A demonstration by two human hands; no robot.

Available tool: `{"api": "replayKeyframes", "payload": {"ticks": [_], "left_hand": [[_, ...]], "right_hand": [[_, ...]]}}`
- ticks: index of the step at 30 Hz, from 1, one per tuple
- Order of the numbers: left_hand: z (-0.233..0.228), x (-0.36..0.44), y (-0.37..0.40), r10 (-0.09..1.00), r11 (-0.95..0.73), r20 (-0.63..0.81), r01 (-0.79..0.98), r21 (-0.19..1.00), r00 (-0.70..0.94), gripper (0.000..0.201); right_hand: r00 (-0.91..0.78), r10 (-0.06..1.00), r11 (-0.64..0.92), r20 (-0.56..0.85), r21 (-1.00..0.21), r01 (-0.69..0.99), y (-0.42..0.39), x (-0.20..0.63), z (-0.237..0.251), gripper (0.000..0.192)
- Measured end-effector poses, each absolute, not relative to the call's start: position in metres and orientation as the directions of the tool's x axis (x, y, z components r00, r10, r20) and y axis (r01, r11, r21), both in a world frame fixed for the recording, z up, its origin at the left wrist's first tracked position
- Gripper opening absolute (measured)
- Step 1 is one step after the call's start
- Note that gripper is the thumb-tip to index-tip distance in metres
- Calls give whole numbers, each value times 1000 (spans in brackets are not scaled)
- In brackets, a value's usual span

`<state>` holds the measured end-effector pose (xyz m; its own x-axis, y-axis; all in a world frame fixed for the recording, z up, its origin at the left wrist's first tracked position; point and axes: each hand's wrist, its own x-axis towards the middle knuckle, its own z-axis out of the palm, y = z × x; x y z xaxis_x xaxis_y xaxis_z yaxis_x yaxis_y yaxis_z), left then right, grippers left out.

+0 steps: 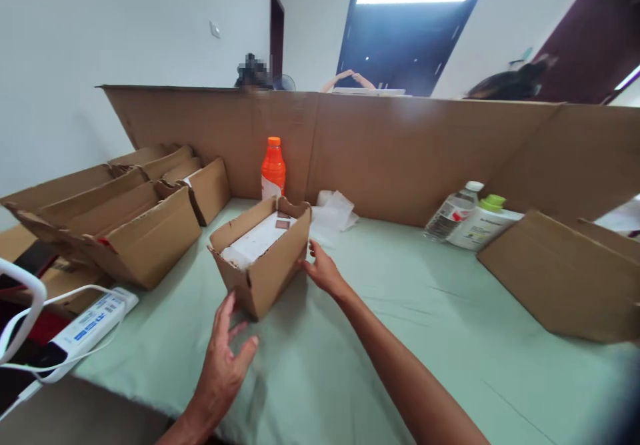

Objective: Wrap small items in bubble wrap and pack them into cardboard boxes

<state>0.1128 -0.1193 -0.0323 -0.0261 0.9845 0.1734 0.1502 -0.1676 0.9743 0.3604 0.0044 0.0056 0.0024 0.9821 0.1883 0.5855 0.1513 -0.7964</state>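
A small open cardboard box stands on the green cloth in front of me, turned at an angle. Inside it lie white sheets with small brown pieces on top at the far end. My left hand is near the box's front corner, fingers spread and thumb apart, holding nothing. At the box's right side is my right hand, its fingers apart and close to the cardboard; whether they touch it I cannot tell. Crumpled clear plastic lies just behind the box.
More cardboard boxes crowd the left, beside a white power strip with cables. An orange bottle stands at the cardboard partition. Right: a clear bottle, a white bottle, another box. People sit beyond.
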Motion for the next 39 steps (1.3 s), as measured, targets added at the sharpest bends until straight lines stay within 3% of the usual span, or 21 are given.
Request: {"api": "replayKeyframes", "payload": {"ticks": [3,9,14,27,32,39], "left_hand": [[-41,107,-103,996,-73,79,117,990,-48,77],[-43,99,-61,995,-55,59,53,997,-76,80],[-49,100,-34,996,-60,62,26,998,-65,80],[-44,85,124,952,-145,232,374,916,-199,75],[-59,75,142,949,-172,284,528,831,-138,71],[-64,75,141,947,-205,318,681,703,-43,68]], "right_hand": [[-68,982,180,174,-783,595,19,315,-14,65],[-299,931,350,209,-745,568,4,290,-34,86],[-239,949,315,208,-688,653,33,269,-31,100],[-87,976,165,199,-421,892,144,206,-18,55],[-82,979,139,186,-318,938,178,189,-18,40],[-105,972,155,208,-240,958,197,176,-24,39]]}}
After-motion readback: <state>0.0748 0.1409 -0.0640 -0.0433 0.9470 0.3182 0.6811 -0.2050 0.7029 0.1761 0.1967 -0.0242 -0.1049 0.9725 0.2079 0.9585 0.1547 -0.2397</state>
